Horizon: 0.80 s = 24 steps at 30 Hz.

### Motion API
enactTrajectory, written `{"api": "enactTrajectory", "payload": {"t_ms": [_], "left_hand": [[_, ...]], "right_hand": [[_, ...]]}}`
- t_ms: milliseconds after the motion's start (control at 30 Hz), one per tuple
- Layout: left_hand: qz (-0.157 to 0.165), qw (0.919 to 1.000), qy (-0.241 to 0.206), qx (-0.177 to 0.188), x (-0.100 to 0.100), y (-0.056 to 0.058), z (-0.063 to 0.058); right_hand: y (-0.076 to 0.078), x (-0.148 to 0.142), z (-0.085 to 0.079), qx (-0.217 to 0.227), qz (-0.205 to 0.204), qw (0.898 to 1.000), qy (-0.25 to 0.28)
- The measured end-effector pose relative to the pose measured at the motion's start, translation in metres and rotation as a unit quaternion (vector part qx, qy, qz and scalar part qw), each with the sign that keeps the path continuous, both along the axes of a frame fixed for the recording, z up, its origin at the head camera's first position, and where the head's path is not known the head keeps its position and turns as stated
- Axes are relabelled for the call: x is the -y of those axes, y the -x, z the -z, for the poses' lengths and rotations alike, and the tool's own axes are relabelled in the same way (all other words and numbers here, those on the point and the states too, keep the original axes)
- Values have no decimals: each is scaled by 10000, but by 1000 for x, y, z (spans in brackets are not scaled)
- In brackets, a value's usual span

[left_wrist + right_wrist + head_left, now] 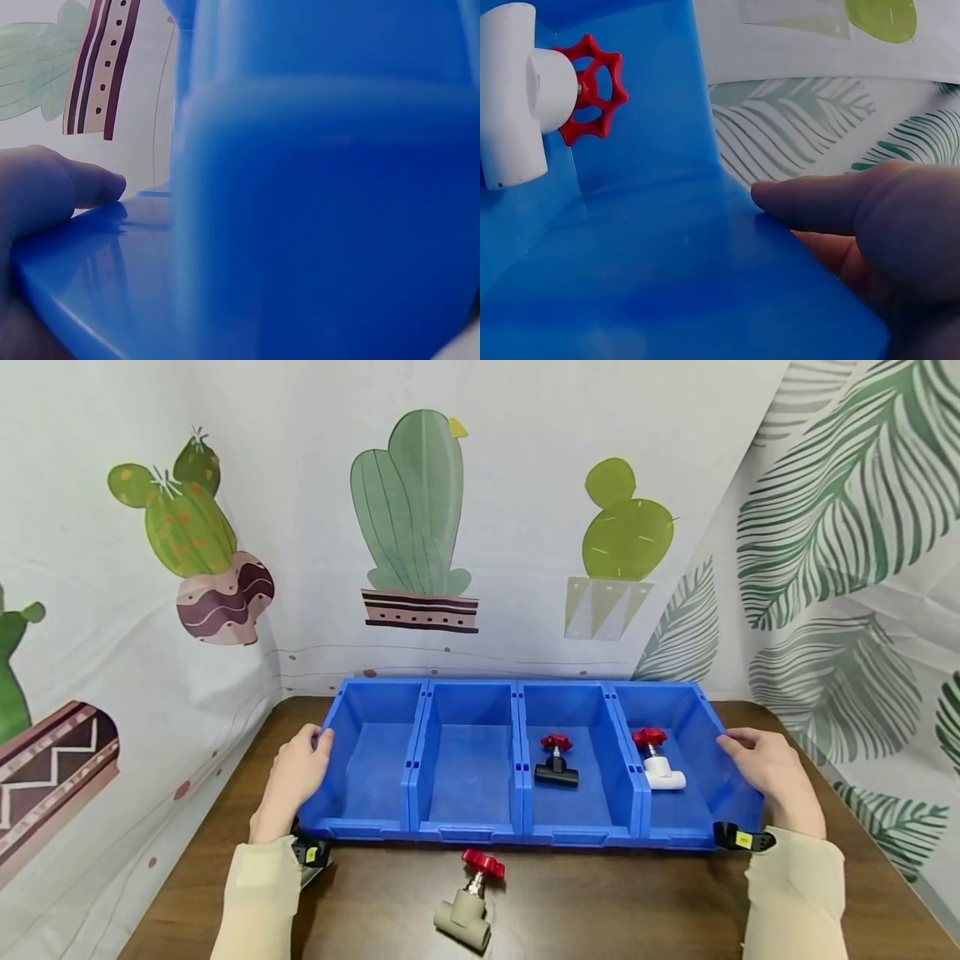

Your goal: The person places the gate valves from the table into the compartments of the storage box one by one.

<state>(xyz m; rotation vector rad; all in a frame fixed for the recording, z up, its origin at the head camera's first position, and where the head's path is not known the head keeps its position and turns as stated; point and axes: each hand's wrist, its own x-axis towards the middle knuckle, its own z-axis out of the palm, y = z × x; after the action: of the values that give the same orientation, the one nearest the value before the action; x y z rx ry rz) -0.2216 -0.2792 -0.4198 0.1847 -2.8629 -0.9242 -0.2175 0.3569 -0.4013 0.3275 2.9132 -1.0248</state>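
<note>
A row of joined blue bins (471,833) spans the table, divided into several compartments. My left hand (296,772) grips its left end wall, thumb over the rim; the blue wall (322,240) fills most of the left wrist view. At the opposite end, my right hand (772,772) pinches the right wall between thumb and fingers. A black valve (557,774) with a red handwheel lies in the third compartment from the left. The rightmost one holds a white valve (663,774), its red handwheel (604,94) clear in the right wrist view.
On the brown wooden table (600,902), in front of the bins, lies a beige valve (467,914) with a red handwheel. Behind the bins hangs a white cloth (517,527) printed with cacti and leaves. Part of a dark object (317,870) shows beside the left wrist.
</note>
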Motion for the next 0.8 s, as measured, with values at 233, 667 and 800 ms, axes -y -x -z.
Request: {"api": "enactTrajectory", "payload": {"t_ms": [233, 667, 800], "left_hand": [[-91, 9998, 156, -97, 1, 0, -1], [-170, 9994, 228, -175, 0, -7, -6], [-196, 9987, 322, -343, 0, -11, -11]], "right_hand": [[2, 3, 1, -68, 52, 10000, -3], [2, 3, 0, 184, 195, 9993, 270], [2, 4, 0, 114, 183, 9995, 232]]}}
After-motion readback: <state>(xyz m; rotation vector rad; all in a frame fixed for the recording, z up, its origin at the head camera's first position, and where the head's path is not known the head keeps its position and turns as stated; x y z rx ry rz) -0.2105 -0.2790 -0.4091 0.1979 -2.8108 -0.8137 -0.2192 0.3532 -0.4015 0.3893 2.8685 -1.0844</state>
